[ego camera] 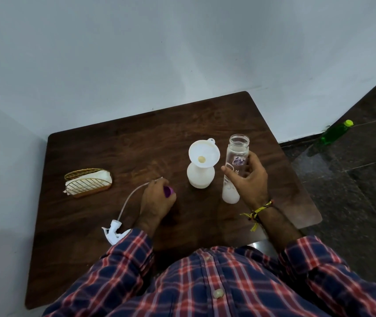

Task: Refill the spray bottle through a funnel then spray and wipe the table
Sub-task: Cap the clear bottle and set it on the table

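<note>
Clear plastic, the water bottle (235, 170) stands uncapped on the bench (118, 147), just right of the white spray bottle (200, 176) with the funnel (204, 154) seated in its neck. The right hand (248, 179) wraps its midsection, a snug grip; the left hand (157, 197) holds the purple cap (168, 191). Mostly empty, it should lift lightly, smooth and maybe slippery; hold mid-body
</note>
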Demonstrator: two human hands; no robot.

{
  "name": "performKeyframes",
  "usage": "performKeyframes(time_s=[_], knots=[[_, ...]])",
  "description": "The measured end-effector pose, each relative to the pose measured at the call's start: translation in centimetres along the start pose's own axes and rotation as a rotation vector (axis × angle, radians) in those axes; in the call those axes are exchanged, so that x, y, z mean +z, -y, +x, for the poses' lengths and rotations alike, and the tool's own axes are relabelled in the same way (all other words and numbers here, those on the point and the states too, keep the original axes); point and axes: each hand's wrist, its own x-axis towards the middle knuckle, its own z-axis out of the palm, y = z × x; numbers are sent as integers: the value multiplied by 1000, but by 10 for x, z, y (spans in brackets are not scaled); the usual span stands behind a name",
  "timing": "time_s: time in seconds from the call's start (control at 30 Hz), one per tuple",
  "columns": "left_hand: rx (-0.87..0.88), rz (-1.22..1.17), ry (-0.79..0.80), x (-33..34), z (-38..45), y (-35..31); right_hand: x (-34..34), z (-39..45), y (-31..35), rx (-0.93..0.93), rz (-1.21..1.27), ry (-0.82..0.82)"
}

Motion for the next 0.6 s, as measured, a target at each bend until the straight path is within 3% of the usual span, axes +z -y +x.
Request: performKeyframes(time_s=[0.13,0.27,0.33,0.43,0.6], knots=[[-140,-268,-279,-42,-3,-26,3,-7,20,-146,-41,-35],[33,-603,-477,-87,-4,-62,11,-12,48,-251,-68,-45],[146,-882,-461,-107,-8,-86,15,-15,63,-284,-69,-46],[264,-1316,-306,-130,-20,-122,20,-19,85,-312,-54,-34],[355,-1401,-251,-143,-35,-144,26,-24,114,-373,-104,-11]])
